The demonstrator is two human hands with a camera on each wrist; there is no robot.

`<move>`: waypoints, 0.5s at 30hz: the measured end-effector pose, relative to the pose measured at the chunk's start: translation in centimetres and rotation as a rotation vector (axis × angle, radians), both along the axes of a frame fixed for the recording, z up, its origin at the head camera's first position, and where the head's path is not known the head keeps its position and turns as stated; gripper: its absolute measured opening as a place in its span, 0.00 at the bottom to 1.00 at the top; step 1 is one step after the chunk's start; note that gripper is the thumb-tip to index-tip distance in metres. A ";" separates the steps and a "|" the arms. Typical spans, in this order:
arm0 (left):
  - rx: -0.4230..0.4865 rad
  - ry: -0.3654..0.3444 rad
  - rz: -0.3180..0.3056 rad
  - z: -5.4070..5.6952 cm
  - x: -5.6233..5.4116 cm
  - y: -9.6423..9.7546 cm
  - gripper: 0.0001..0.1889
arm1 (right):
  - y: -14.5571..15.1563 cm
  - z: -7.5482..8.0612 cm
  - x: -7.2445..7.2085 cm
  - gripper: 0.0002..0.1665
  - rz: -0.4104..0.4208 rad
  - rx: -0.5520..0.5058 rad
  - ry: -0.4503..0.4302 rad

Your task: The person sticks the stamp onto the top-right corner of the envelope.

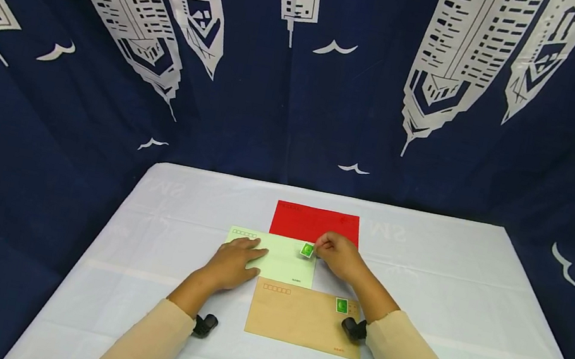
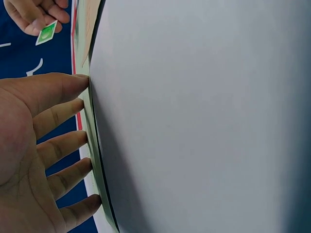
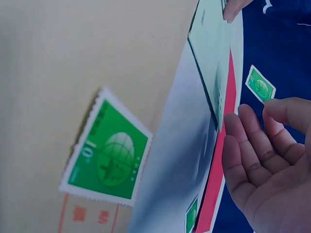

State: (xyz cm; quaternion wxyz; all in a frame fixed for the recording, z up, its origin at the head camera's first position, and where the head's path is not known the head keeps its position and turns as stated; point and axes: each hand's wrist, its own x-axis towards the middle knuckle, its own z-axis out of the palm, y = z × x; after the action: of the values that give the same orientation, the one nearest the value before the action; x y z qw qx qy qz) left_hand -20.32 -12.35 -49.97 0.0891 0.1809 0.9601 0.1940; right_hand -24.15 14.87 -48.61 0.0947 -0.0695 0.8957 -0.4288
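My right hand [image 1: 339,256] pinches a green postage stamp [image 1: 306,249] with a white perforated border by its edge. In the head view the stamp overlaps the upper right corner of the pale green envelope [image 1: 281,265]. In the right wrist view the held stamp [image 3: 261,85] stands clear above the envelope, between thumb and index finger. My left hand [image 1: 235,263] rests on the left side of that envelope, fingers spread, fingertips [image 2: 82,136] on the paper. Below lies a tan envelope [image 1: 297,322] with another green stamp [image 1: 342,305] at its upper right.
A red envelope [image 1: 314,226] lies behind the pale green one. Another green stamp [image 3: 192,216] shows beside the red envelope in the right wrist view. A white cloth covers the table [image 1: 131,280]; a dark blue printed curtain [image 1: 288,109] hangs behind.
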 end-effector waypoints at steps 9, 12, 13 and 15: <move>-0.007 -0.011 0.012 0.0 0.0 -0.1 0.27 | -0.2 -0.4 -0.6 0.03 0.041 0.039 0.013; -0.007 -0.014 0.012 0.0 0.0 -0.1 0.27 | -0.3 -0.5 -0.7 0.04 0.062 0.046 0.006; -0.005 -0.013 0.012 0.0 0.0 -0.1 0.27 | -0.4 -0.5 -0.7 0.04 0.066 0.045 0.001; -0.001 -0.014 0.011 0.0 0.0 -0.1 0.27 | -0.4 -0.5 -0.7 0.05 0.075 0.047 -0.009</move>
State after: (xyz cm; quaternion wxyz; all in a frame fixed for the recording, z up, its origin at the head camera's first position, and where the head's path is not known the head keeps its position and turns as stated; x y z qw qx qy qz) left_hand -20.35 -12.47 -50.00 0.0947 0.1742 0.9605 0.1950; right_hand -24.86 14.42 -49.09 0.1162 -0.0988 0.9018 -0.4044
